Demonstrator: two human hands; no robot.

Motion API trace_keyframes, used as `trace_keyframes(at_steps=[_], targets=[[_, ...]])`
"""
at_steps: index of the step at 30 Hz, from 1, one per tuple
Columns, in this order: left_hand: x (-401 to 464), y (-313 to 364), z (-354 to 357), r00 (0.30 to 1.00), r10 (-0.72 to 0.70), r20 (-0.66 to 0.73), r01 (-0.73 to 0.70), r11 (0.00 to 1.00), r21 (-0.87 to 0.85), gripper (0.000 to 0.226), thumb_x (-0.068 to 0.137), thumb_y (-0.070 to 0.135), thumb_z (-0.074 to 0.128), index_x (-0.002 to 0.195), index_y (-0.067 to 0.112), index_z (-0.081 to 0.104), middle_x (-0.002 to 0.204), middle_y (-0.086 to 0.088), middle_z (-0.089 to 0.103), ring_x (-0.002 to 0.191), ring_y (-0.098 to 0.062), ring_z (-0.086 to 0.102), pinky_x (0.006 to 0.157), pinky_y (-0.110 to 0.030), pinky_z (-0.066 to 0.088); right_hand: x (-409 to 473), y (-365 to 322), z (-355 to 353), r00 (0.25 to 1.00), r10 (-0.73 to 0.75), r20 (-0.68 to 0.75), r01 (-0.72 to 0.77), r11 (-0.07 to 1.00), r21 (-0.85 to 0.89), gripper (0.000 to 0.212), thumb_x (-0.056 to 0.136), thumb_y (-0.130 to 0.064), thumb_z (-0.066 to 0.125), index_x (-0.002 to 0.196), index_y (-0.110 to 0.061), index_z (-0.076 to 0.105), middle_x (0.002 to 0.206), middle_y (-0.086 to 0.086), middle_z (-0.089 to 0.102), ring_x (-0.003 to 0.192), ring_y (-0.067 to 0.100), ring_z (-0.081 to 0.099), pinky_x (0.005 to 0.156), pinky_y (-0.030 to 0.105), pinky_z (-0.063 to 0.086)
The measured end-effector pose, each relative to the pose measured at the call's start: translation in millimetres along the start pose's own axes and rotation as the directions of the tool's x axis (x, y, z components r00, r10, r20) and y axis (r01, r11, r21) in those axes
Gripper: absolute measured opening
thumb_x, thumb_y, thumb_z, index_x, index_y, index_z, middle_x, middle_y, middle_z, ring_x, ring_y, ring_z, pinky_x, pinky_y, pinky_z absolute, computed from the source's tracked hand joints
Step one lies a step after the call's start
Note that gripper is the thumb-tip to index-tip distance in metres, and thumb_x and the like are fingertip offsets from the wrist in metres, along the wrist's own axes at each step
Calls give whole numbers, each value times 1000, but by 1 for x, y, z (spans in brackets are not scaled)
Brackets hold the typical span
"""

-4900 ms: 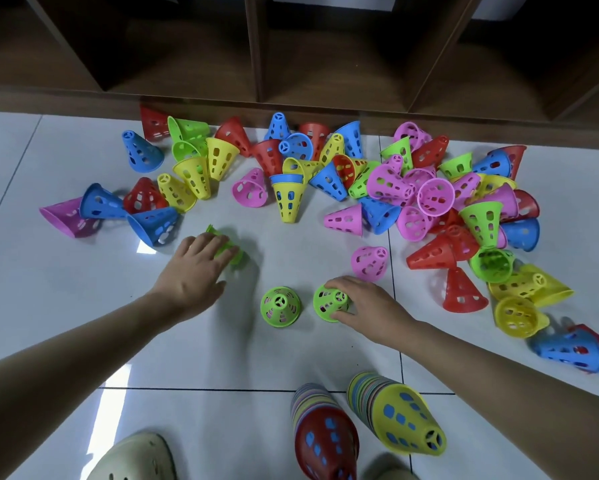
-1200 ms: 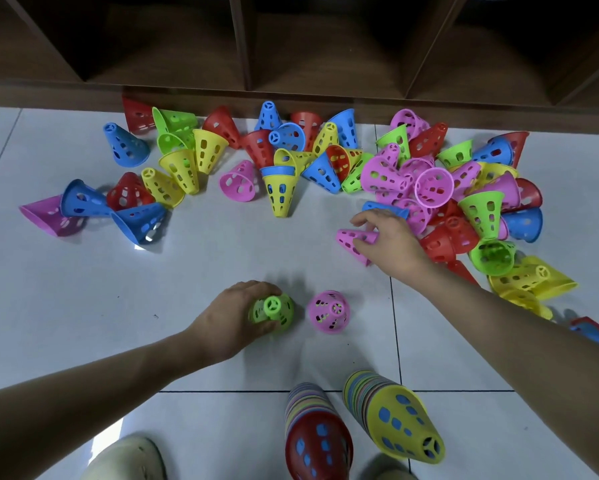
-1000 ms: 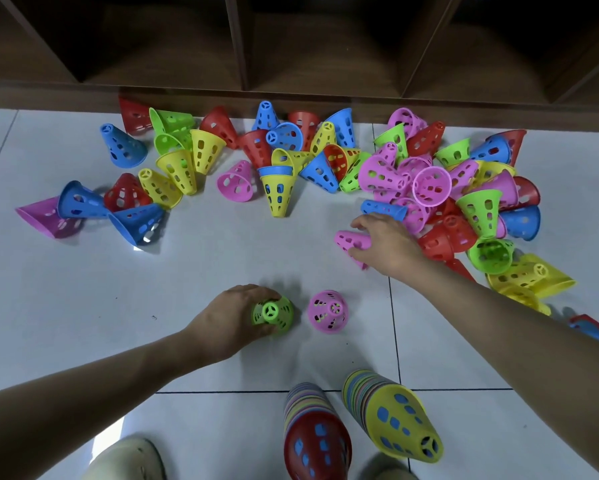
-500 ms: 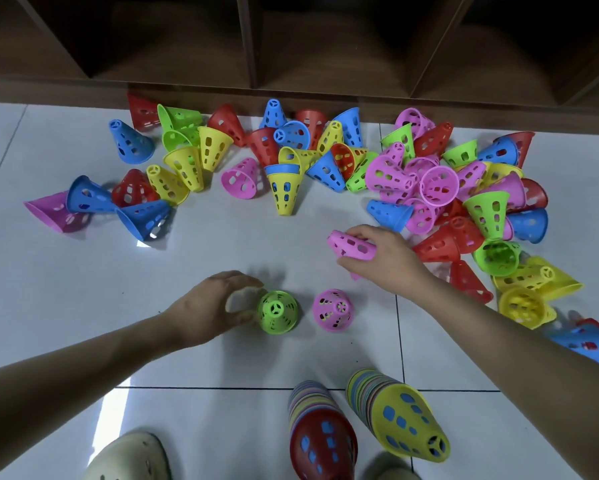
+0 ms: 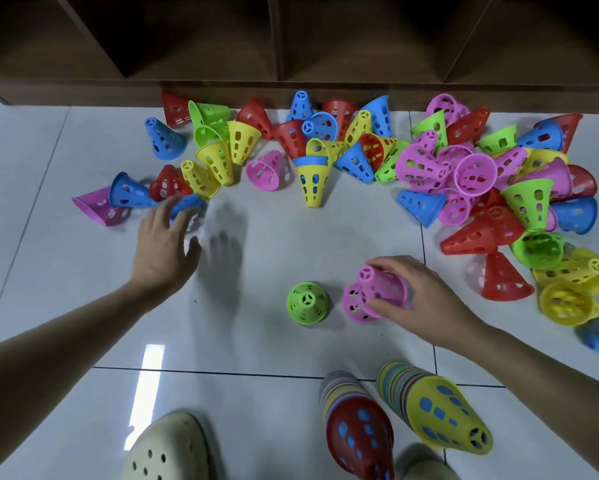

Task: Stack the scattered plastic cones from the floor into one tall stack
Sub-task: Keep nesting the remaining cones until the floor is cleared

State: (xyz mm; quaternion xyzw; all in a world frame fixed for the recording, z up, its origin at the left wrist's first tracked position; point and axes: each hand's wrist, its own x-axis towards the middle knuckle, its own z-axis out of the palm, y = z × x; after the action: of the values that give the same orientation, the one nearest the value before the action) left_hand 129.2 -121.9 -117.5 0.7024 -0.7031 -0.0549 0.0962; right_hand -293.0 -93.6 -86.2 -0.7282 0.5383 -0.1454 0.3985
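Many perforated plastic cones in red, blue, yellow, green and pink lie scattered along the far side of the white tiled floor. My right hand (image 5: 419,299) grips a pink cone (image 5: 383,284), tilted and partly over a second pink cone (image 5: 355,304) standing on the floor. A green cone (image 5: 307,303) stands upright just left of them. My left hand (image 5: 163,247) hovers with fingers spread, its fingertips at a blue cone (image 5: 187,204) lying on its side. Two tall stacks stand near me, one topped red (image 5: 358,431), one topped yellow (image 5: 440,415).
A dark wooden shelf unit (image 5: 291,46) runs along the back, with cones against its base. A beige clog (image 5: 166,448) is at the bottom left. The densest heap of cones (image 5: 499,188) is at the right.
My left hand left the green cone and moved up-left to the blue cone. My right hand carried the pink cone from the heap down onto the standing pink cone.
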Motion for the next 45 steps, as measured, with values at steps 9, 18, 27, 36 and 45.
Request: trace_keyframes(at_steps=[9, 18, 27, 36, 45], targets=[[22, -20, 3, 963, -235, 134, 249, 963, -99, 73, 86, 36, 75, 148, 18, 40, 152, -16, 36, 136, -39, 37, 110, -54, 38, 0, 32, 19, 980, -87, 181, 108, 988, -112, 51, 81, -31, 79, 128, -35, 58, 120, -20, 58, 115, -2, 51, 99, 23, 44], [38, 5, -6, 789, -347, 506, 307, 938, 164, 44, 84, 48, 72, 113, 17, 62, 97, -5, 60, 85, -24, 57, 66, -31, 43, 41, 31, 25, 974, -151, 166, 168, 981, -96, 44, 79, -21, 81, 119, -21, 63, 116, -10, 61, 106, 5, 56, 96, 24, 45], [-8, 57, 12, 974, -44, 220, 106, 955, -278, 38, 85, 55, 70, 105, 23, 66, 87, 7, 63, 86, -22, 52, 72, -36, 44, 84, 8, 37, 985, -102, 139, 108, 993, -41, 41, 78, -25, 79, 115, -27, 59, 111, -12, 57, 103, 9, 57, 88, 25, 49], [-54, 140, -10, 973, 94, 213, 111, 619, -778, 40, 80, 36, 83, 115, 22, 66, 110, 11, 67, 107, -11, 62, 91, -15, 45, 120, 6, 4, 988, -99, 120, 111, 989, -96, 57, 78, -62, 63, 122, -26, 56, 117, -15, 52, 109, 8, 54, 93, 33, 50], [-51, 119, 35, 898, 367, 241, -145, 765, -628, 44, 82, 35, 79, 122, 28, 62, 115, 8, 68, 103, -9, 63, 93, -25, 48, 190, -20, -9, 788, -417, 452, 597, 344, -725, 48, 84, -23, 64, 130, -15, 57, 146, 4, 50, 133, 28, 44, 103, 44, 38]])
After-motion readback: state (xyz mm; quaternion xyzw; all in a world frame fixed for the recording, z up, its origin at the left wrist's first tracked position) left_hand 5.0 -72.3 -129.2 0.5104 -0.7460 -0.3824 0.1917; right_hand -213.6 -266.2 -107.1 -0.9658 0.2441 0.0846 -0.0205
